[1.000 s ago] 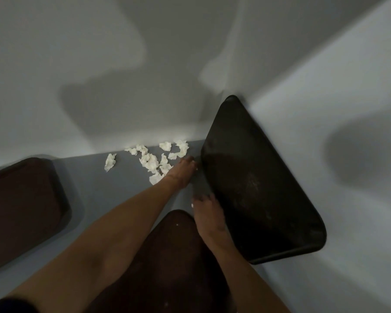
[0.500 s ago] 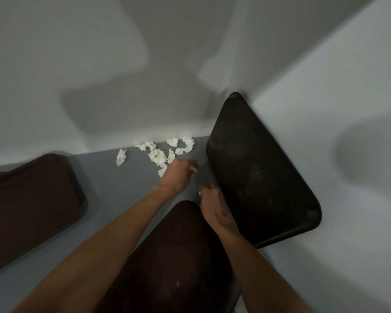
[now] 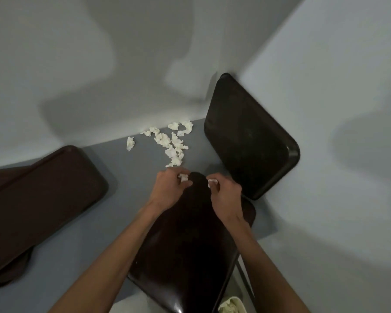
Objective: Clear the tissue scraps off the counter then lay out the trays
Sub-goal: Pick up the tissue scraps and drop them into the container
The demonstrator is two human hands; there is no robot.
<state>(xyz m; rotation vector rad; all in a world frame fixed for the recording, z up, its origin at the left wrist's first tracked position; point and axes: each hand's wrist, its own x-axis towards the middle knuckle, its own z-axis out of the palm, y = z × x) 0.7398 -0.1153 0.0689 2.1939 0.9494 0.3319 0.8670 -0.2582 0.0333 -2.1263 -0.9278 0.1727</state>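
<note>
Several crumpled white tissue scraps [image 3: 162, 139] lie clustered on the grey counter [image 3: 127, 199].

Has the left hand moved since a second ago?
Yes. The left hand has drawn back from the tissue pile toward the person, pinching a scrap over the near tray.

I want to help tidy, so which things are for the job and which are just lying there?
Job: tissue scraps, left hand and right hand each pinching one, leaning tray, middle tray, stacked trays, white tub.
Just there: counter, wall.
</note>
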